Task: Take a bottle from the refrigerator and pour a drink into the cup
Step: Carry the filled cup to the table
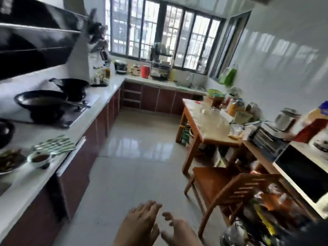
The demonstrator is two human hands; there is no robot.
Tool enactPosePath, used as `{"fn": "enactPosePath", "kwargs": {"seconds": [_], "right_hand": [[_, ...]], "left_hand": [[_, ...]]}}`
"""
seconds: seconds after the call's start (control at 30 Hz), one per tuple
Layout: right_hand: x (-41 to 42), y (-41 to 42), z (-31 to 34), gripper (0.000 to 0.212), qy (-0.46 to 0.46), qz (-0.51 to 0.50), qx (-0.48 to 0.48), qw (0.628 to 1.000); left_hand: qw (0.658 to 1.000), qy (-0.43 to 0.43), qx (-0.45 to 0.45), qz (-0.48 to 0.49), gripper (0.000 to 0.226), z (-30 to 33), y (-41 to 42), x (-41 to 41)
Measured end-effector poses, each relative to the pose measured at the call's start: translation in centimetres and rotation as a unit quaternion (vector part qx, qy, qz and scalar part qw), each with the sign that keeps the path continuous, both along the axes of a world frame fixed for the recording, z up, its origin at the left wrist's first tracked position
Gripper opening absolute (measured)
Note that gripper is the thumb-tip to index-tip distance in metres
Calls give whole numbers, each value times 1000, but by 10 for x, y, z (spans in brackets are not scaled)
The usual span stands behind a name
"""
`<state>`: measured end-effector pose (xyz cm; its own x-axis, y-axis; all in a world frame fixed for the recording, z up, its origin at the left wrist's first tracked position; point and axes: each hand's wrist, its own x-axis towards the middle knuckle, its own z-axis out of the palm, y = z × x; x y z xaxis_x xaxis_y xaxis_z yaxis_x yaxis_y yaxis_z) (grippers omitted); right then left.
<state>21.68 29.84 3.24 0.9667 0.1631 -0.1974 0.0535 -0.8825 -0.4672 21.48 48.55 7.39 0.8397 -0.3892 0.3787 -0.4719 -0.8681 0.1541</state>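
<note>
My left hand and my right hand hang low at the bottom middle of the view, over the tiled floor. Both hold nothing and their fingers are spread. No refrigerator shows in this view. Several clear glass cups and jars stand on a wooden table at the right, well ahead of my hands. The picture is blurred, so I cannot pick out a bottle or a particular cup.
A white counter with woks and dishes runs along the left. A wooden chair stands at the lower right beside a microwave. A sink counter under the window closes the far end. Tiled floor lies between.
</note>
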Motion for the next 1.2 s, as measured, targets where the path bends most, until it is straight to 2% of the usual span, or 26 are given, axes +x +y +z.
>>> {"fn": "enactPosePath", "kwargs": {"seconds": [0.03, 0.1, 0.13, 0.2, 0.37, 0.57, 0.7, 0.83, 1.03, 1.2], "right_hand": [[22, 29, 13, 59, -29, 41, 6, 999], [55, 62, 21, 55, -4, 33, 1, 999], [71, 86, 27, 52, -32, 62, 5, 998], [88, 128, 37, 49, -33, 125, 36, 991], [151, 206, 34, 49, -41, 208, 69, 975], [228, 270, 9, 54, -32, 325, 110, 939], [283, 308, 3, 47, 14, 401, 104, 910], [326, 344, 5, 62, 23, 471, 86, 878], [366, 404, -13, 82, 42, 507, 52, 859], [391, 461, -34, 100, 18, 506, 27, 862]], "left_hand": [[1000, 28, -2, -3, 61, 1, 19, 8], [991, 102, -53, 62, 56, -2, 56, 25], [986, 123, -73, 92, 55, -5, 77, 31], [977, 106, -89, 162, 53, -12, 112, 39], [948, 113, -76, 287, 53, -12, 179, 60], [895, 118, -89, 420, 52, -25, 223, 96], [854, 130, -92, 495, 52, -25, 235, 126], [814, 150, -113, 549, 53, -30, 242, 134], [753, 174, -138, 619, 66, -51, 276, 151], [753, 183, -128, 618, 87, -79, 331, 200]]}}
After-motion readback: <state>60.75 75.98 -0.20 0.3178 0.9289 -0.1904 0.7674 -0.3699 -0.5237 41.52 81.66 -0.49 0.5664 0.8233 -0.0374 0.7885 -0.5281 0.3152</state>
